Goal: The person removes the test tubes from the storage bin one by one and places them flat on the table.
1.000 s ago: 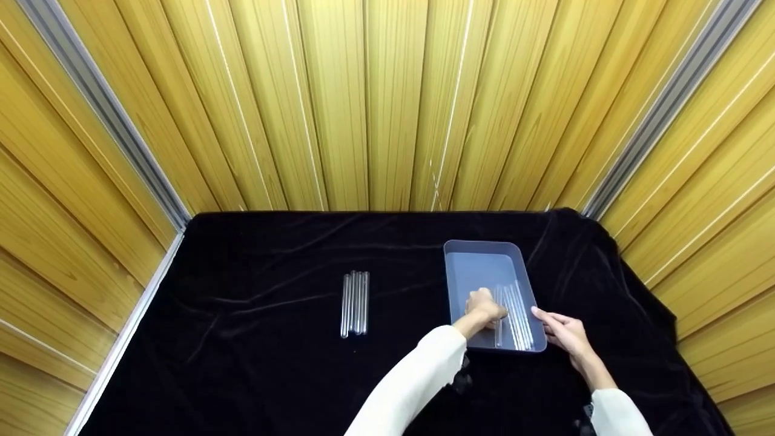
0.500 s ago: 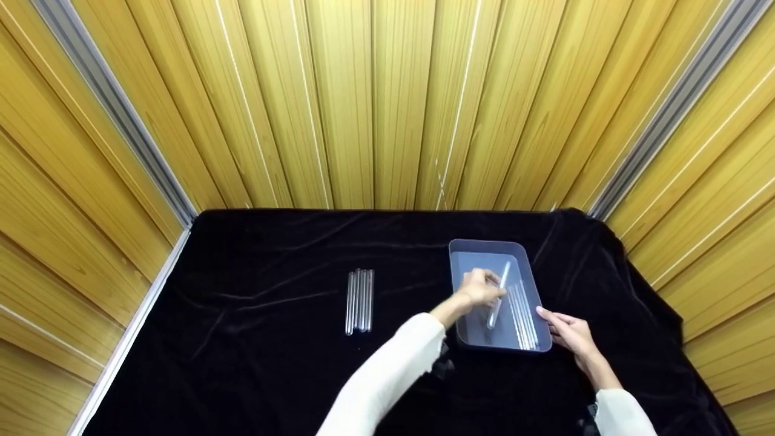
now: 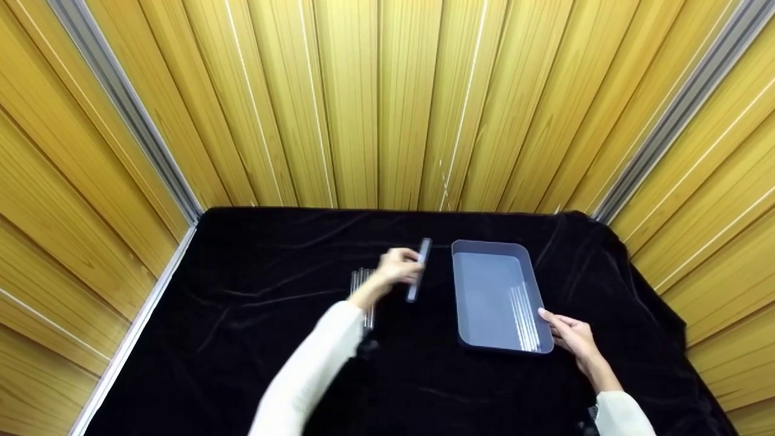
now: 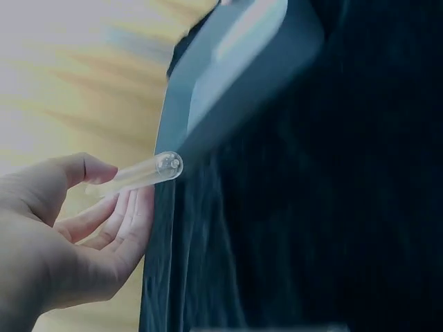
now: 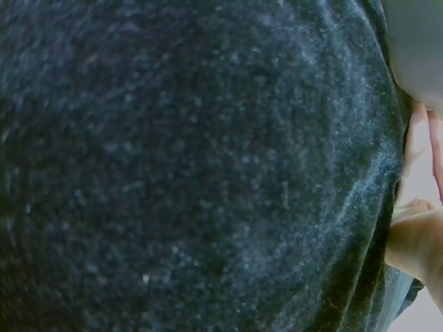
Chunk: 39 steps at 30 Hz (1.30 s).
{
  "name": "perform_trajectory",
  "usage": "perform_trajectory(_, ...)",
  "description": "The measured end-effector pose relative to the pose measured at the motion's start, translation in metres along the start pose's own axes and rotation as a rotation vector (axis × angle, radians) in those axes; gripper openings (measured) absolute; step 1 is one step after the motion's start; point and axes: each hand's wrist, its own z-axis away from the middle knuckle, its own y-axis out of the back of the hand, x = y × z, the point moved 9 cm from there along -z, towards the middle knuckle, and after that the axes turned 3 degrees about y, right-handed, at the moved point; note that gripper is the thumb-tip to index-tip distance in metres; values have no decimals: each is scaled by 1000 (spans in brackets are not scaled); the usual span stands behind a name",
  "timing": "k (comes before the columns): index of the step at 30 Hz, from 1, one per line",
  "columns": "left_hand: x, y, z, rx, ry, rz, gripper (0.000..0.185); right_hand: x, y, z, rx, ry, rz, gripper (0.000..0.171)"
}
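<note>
Your left hand (image 3: 396, 266) fingers pinch a glass tube (image 3: 419, 269) left of the tray (image 3: 484, 249); right hand (image 3: 572, 336) fingers, relaxed, steady its corner.

Both arms in long white sleeves, plain fabric, cuffs ending at the wrist. Left hand (image 3: 396, 266) and right hand (image 3: 572, 336) bare: no gloves, rings or watch visible. Dark strap-like bit under each cuff, too small to identify.
</note>
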Motion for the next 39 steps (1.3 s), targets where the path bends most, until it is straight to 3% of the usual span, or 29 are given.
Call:
perform_trajectory(7, -20, 87, 16, 129, 42, -41, 32, 3, 1, 4, -5, -5, 15, 31)
perform_trajectory(10, -26, 112, 23, 177, 59, -64, 32, 4, 3, 5, 6, -9, 20, 34)
perform_trajectory(14, -31, 132, 32, 209, 74, -90, 32, 6, 4, 4, 12, -11, 20, 31)
perform_trajectory(19, -42, 143, 41, 236, 109, -76, 31, 8, 4, 4, -1, -12, 13, 28)
perform_trajectory(25, -60, 135, 44, 207, 151, -49, 35, 10, 12, 9, 9, -28, 13, 23)
perform_trajectory(31, -76, 137, 48, 272, 197, -89, 43, 5, 7, 5, -6, -10, -8, 17)
perform_trajectory(39, -85, 139, 52, 265, 188, -114, 35, 1, -2, 1, 0, 8, 10, 18)
